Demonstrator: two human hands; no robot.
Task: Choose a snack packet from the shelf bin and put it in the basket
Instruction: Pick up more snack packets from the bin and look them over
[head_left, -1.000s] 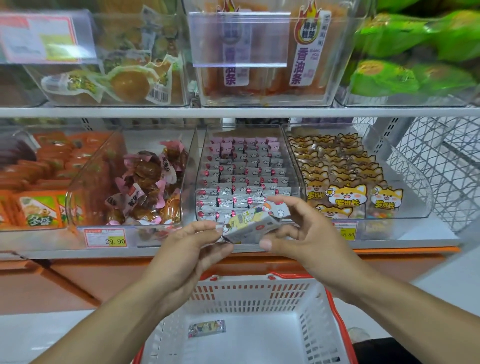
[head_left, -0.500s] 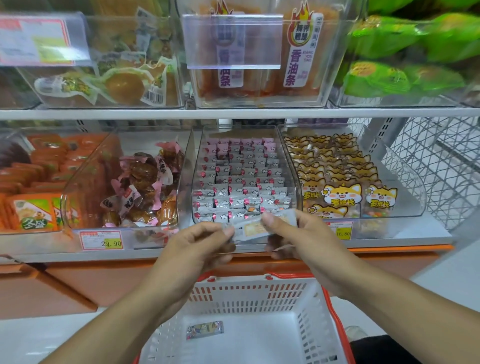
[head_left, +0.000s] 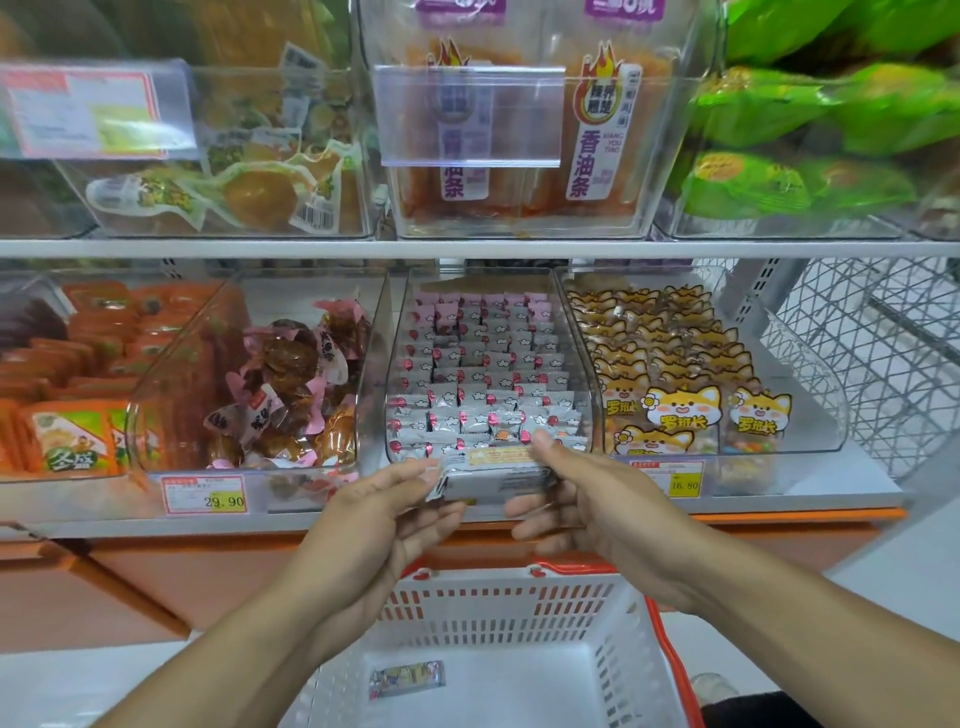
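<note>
A small silver snack packet (head_left: 496, 475) with a yellow label is held flat between both hands, just in front of the clear shelf bin (head_left: 488, 364) full of the same silver and pink packets. My left hand (head_left: 384, 519) pinches its left end with thumb and fingers. At the right end, my right hand (head_left: 582, 499) grips it with the thumb on top and the fingers underneath. Below the hands stands the white basket (head_left: 498, 603) with red rim, and one small colourful packet (head_left: 408, 678) lies on its floor.
Neighbouring clear bins hold brown pink-wrapped snacks (head_left: 280, 395), orange packets (head_left: 67, 384) and yellow fox-print packets (head_left: 670, 374). An upper shelf (head_left: 467, 248) carries further bins. Price tags (head_left: 203, 493) sit on the shelf edge. A wire rack (head_left: 883, 353) stands at the right.
The packet has turned from tilted to flat, its printed back now facing me. Both hands stay on it at about the same height above the basket.
</note>
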